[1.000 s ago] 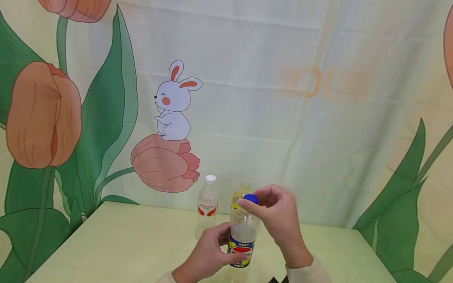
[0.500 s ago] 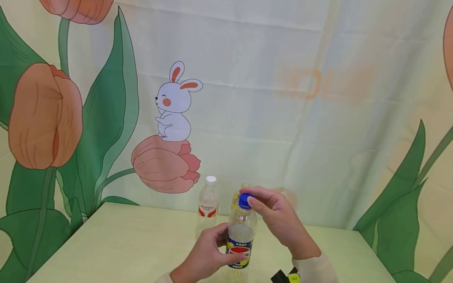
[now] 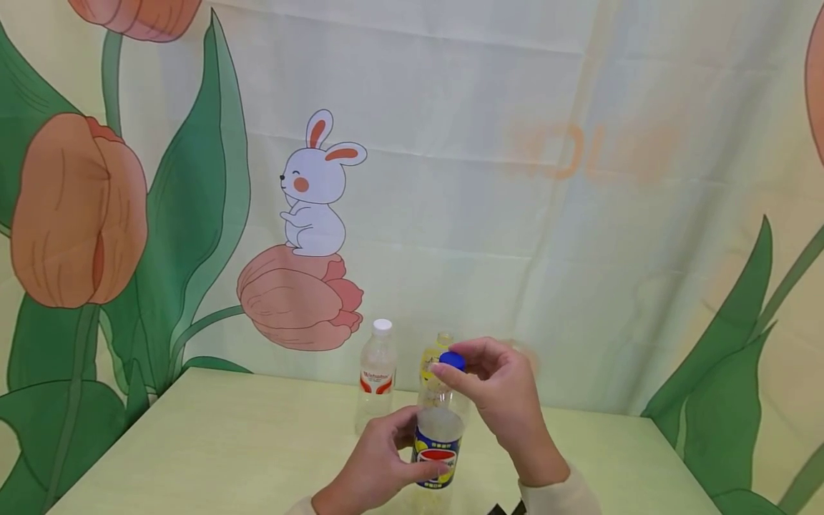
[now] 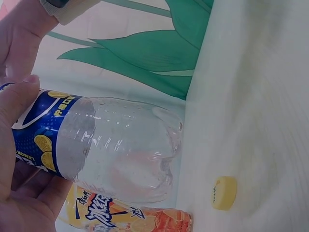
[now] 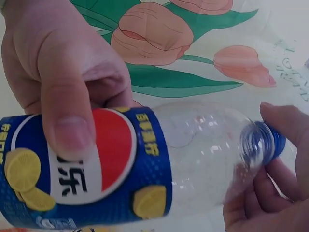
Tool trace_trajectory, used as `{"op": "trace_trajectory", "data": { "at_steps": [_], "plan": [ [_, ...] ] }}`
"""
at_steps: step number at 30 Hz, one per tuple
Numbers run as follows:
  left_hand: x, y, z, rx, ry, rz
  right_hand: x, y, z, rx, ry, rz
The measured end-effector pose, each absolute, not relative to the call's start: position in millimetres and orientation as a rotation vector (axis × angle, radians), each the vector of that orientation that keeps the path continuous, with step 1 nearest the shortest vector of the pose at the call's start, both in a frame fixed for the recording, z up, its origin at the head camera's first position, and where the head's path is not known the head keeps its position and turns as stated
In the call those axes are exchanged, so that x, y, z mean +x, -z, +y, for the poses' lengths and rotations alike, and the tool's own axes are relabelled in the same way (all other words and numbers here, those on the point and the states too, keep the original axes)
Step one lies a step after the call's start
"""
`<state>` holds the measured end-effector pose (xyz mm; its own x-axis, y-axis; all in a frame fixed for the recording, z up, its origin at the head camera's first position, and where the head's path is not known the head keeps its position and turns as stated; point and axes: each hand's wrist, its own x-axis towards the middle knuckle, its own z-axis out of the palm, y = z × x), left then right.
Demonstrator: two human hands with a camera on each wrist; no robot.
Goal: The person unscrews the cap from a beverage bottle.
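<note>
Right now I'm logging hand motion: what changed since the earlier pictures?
The right hand has swung its thumb back left across the blue cap since half a second ago; nothing visibly taken or released. The left hand still holds the blue-labelled bottle, and the white-capped bottle stayed put.

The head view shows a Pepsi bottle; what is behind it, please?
Behind it, a yellow-labelled bottle shows its neck and some label; the right hand covers part, the Pepsi bottle its base.
</note>
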<state>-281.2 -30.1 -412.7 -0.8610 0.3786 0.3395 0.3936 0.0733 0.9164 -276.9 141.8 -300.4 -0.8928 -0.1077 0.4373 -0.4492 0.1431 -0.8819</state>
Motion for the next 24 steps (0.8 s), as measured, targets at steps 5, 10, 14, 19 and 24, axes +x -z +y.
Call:
{"op": "trace_trajectory", "data": {
  "at_steps": [5,10,14,19,24],
  "plan": [
    [-280.8,412.7,-31.5,-0.834,1.956,-2.28,-281.5,301.0,149.8,0.838,-1.893,-2.179],
    [-280.7,413.4,-31.5,-0.839,1.966,-2.275,-282.7,301.1,153.3,0.952,-1.925,-2.213],
    [-280.7,415.2,-30.3,-0.851,1.962,-2.261,-279.1,300.7,147.5,0.719,-1.893,-2.188],
    [-280.7,416.3,-28.5,-0.884,1.951,-2.227,-275.0,299.8,140.3,0.452,-1.792,-2.168],
    [-280.8,416.0,-29.3,-0.881,1.954,-2.224,-277.1,299.6,143.1,0.569,-1.824,-2.132]
  ]
}}
